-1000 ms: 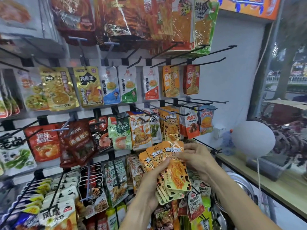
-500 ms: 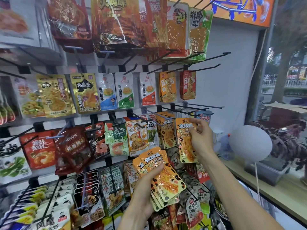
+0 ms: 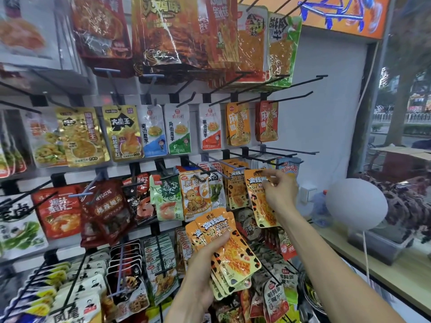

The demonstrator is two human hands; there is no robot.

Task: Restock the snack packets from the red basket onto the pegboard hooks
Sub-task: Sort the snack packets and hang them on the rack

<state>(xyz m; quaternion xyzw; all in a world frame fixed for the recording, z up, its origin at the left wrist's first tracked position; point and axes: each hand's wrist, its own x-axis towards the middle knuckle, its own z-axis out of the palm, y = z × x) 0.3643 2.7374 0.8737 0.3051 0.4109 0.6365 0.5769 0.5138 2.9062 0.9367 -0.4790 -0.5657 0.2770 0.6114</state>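
One orange packet (image 3: 262, 199) is going onto its hook (image 3: 235, 167), pinched in my right hand (image 3: 278, 191), while my left hand (image 3: 205, 259) is gripping the remaining stack (image 3: 229, 252); I'm judging restocking mid-way.

Two hands (image 3: 278, 190), one white balloon (image 3: 356, 204).

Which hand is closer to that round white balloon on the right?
Right. The right hand, pinching one orange snack packet, is nearer the round white balloon; the left hand sits lower, farther left.
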